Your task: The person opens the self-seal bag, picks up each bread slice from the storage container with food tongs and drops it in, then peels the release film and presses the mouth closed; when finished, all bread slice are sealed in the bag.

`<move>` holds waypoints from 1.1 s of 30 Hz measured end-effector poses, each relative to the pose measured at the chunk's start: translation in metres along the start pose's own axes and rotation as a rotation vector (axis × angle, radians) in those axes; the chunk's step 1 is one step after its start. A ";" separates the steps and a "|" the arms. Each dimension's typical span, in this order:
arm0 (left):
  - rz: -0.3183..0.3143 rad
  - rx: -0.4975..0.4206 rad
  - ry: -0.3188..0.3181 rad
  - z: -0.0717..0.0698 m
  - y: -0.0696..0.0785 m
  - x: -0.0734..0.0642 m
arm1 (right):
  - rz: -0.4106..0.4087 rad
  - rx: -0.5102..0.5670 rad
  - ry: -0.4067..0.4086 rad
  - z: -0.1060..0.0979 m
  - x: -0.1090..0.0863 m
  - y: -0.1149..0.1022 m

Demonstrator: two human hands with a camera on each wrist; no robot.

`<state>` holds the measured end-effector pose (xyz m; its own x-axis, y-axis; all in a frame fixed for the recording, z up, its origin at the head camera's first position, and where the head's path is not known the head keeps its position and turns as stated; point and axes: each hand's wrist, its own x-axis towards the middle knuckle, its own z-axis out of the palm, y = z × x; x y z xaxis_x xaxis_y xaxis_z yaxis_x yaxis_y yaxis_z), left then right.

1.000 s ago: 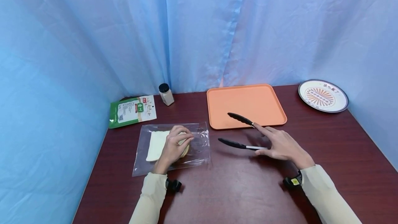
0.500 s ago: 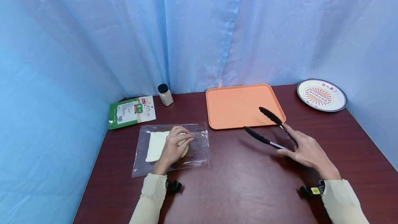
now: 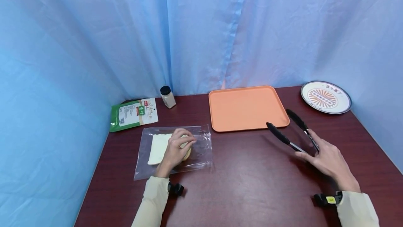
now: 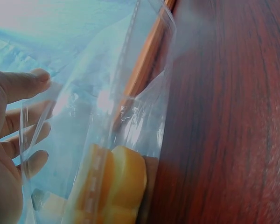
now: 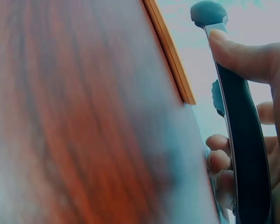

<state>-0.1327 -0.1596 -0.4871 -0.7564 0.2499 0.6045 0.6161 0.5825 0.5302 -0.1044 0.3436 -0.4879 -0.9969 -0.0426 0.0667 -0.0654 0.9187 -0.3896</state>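
My left hand [image 3: 175, 150] pinches the upper film of a clear plastic bag [image 3: 201, 155] lying on the table. Inside the bag is sliced bread [image 3: 157, 149], partly hidden under that hand; its yellow-brown edge [image 4: 126, 179] shows through the film in the left wrist view. The left thumb and fingers stand on either side of the plastic there. On the other side of the table, my right hand [image 3: 332, 162] holds black-tipped tongs [image 3: 278, 135] with their arms spread and nothing between them. The right thumb presses along one dark handle in the right wrist view.
An orange tray [image 3: 248, 110] lies at the back middle, just left of the tong tips. A patterned plate [image 3: 341, 105] is at the back right. A black-capped jar [image 3: 168, 98] and a green-and-white packet [image 3: 129, 113] stand back left. Blue curtains [image 3: 201, 31] enclose the table.
My right hand has carried the tongs rightward and slightly toward me, from in front of the orange tray to past its right front corner. The left hand and bag have stayed put.
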 end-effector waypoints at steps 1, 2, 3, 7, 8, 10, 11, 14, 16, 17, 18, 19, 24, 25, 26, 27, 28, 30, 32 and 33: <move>-0.002 0.000 0.000 0.000 0.000 0.000 | 0.020 0.002 -0.006 -0.001 -0.001 0.001; -0.006 -0.003 -0.002 0.000 0.000 0.000 | 0.040 0.002 -0.012 -0.001 -0.002 0.003; -0.011 -0.006 -0.005 0.000 0.000 0.000 | 0.058 -0.001 -0.015 -0.001 -0.003 0.005; -0.026 -0.012 -0.013 0.000 0.000 0.000 | 0.130 -0.008 -0.021 -0.003 -0.007 0.012; -0.028 -0.013 -0.013 0.000 0.000 -0.001 | 0.143 -0.010 -0.019 -0.003 -0.007 0.014; -0.026 -0.011 -0.011 0.000 0.001 -0.001 | 0.168 -0.008 -0.018 -0.004 -0.009 0.018; -0.024 -0.009 -0.010 0.000 0.001 -0.001 | 0.182 -0.007 -0.018 -0.004 -0.010 0.019; -0.023 -0.007 -0.008 0.000 0.002 0.000 | 0.234 -0.007 -0.029 -0.005 -0.011 0.024; -0.029 -0.005 -0.013 0.000 0.002 0.000 | 0.266 -0.012 -0.032 -0.006 -0.012 0.026; -0.034 -0.007 -0.017 0.000 0.002 0.000 | 0.280 -0.015 -0.031 -0.006 -0.013 0.027; -0.039 -0.006 -0.021 0.000 0.001 0.000 | 0.293 -0.018 -0.026 -0.006 -0.013 0.027; -0.044 -0.007 -0.024 0.000 0.001 0.000 | 0.305 -0.019 -0.021 -0.006 -0.014 0.028; -0.043 -0.006 -0.023 0.001 0.001 -0.001 | 0.361 -0.014 -0.001 -0.006 -0.015 0.028; -0.043 -0.008 -0.022 0.001 0.001 -0.001 | 0.371 -0.014 -0.001 -0.007 -0.014 0.027; -0.044 -0.009 -0.022 0.001 0.001 -0.001 | 0.376 -0.015 0.001 -0.006 -0.014 0.027; -0.044 -0.010 -0.022 0.000 0.001 -0.001 | 0.382 -0.018 0.001 -0.006 -0.013 0.027; -0.043 -0.010 -0.022 0.000 0.001 -0.001 | 0.390 -0.021 0.001 -0.006 -0.012 0.027; -0.041 -0.007 -0.022 0.000 0.002 -0.001 | 0.412 -0.024 -0.004 -0.007 -0.009 0.027; -0.041 -0.006 -0.023 0.000 0.002 0.000 | 0.438 -0.030 -0.011 -0.007 -0.006 0.026; -0.041 -0.003 -0.023 0.000 0.002 0.000 | 0.454 -0.033 -0.015 -0.007 -0.005 0.026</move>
<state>-0.1311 -0.1587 -0.4858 -0.7860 0.2438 0.5681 0.5851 0.5903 0.5561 -0.1009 0.3702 -0.4922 -0.9247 0.3620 -0.1177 0.3799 0.8575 -0.3469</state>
